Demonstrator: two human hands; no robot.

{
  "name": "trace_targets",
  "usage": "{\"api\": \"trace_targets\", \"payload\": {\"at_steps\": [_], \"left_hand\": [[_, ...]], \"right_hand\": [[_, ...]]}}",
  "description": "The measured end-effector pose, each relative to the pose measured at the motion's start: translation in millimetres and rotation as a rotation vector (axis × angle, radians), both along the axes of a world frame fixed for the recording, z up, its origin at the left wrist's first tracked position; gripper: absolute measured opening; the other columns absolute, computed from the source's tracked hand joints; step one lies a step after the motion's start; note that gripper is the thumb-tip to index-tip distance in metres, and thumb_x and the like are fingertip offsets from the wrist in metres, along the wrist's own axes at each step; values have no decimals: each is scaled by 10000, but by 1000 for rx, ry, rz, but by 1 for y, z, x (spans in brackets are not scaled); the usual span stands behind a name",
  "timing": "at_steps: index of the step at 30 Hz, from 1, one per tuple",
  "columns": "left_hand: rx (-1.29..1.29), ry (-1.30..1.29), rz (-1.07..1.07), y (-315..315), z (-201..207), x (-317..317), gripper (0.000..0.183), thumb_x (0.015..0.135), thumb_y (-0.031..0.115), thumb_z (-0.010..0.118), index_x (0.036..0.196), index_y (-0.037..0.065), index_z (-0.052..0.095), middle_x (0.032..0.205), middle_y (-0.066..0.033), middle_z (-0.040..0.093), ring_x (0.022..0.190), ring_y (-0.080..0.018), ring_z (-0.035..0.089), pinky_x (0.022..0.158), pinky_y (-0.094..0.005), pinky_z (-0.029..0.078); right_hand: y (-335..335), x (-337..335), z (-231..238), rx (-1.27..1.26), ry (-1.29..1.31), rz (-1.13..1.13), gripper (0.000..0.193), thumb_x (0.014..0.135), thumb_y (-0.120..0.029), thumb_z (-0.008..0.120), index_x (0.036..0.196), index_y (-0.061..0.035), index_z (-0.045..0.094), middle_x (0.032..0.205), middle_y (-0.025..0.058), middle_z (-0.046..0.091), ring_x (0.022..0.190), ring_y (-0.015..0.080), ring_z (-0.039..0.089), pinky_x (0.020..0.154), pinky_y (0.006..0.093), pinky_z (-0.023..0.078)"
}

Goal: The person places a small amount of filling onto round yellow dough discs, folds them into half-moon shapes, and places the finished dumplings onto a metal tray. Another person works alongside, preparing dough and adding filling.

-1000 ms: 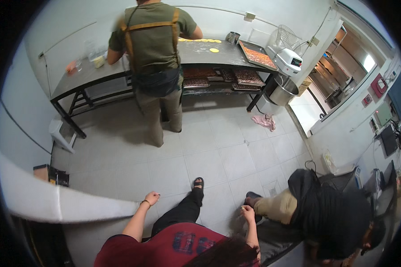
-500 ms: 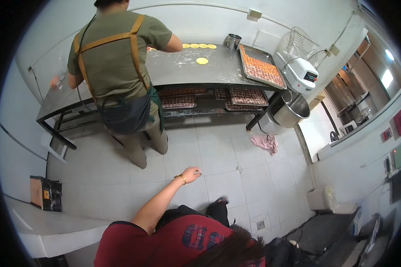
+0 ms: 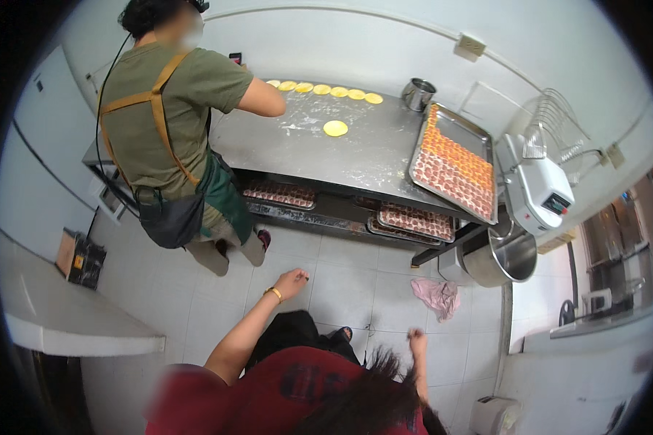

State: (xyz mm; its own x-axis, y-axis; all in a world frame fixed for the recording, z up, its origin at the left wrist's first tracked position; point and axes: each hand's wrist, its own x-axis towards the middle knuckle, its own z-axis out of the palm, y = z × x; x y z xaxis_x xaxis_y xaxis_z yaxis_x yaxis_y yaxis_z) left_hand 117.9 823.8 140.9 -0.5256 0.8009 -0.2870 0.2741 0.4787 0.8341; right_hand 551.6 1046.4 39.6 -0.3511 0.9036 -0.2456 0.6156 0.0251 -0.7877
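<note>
From my head view, I hold my left grip (image 3: 292, 285) out over the floor, in front of the table's near edge, fingers loosely curled. A small dark spot shows at the fingers, and I cannot tell whether I hold anything there. My right grip (image 3: 417, 337) is small and blurred, so I cannot tell whether it is open or closed. Just beyond it a pink cloth (image 3: 437, 297) lies crumpled on the floor, near the table's near right corner; its longer stretch slants from the table side toward me and to the right.

On the shelf below, a filled tray (image 3: 279, 194) has its long axis running along the near edge; more filled trays (image 3: 417, 220) are stacked toward the right corner.

The grey metal table (image 3: 283, 156) is dusted with white. Yellow rounds (image 3: 321, 89) line its far edge, and a single round (image 3: 335, 128) lies nearer the middle. At the right end sits a large tray (image 3: 463, 133) of orange and reddish pieces, set askew, with a metal cup (image 3: 418, 94) behind it.

A co-worker (image 3: 159, 123) in a green shirt stands at the table's left part. Beyond the right end is a white mixer (image 3: 537, 192) with a steel bowl (image 3: 511, 261). The floor (image 3: 341, 290) is pale tile.
</note>
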Motion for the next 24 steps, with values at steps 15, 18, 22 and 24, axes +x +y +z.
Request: {"api": "trace_targets", "payload": {"at_steps": [15,18,22,24], "left_hand": [[235,-165,219,164,48,-104,174,863,78,535,1011,1,585,921,-86,667,813,-133,633,753,-271,491],[283,-86,268,205,64,-168,167,860,91,541,989,-2,591,897,-96,668,791,-146,640,733,-280,493],[296,-2,473,245,77,-274,146,858,112,543,930,4,609,832,-120,663,761,-197,650,707,-304,498],[243,106,574,263,74,-331,151,862,124,530,902,10,620,807,-139,656,751,-232,647,698,-325,499]], "right_hand": [[193,-366,159,160,255,420,180,822,-7,543,974,-26,638,838,113,632,743,192,603,709,290,467],[225,-437,169,315,254,395,216,808,16,519,1003,-18,606,991,149,597,897,301,577,827,354,448],[255,-527,165,598,91,447,345,809,16,503,1152,-13,517,1240,217,445,1116,376,450,933,425,379],[255,-552,156,684,38,435,347,813,14,495,1160,-4,509,1237,226,445,1123,383,444,948,431,370]]}}
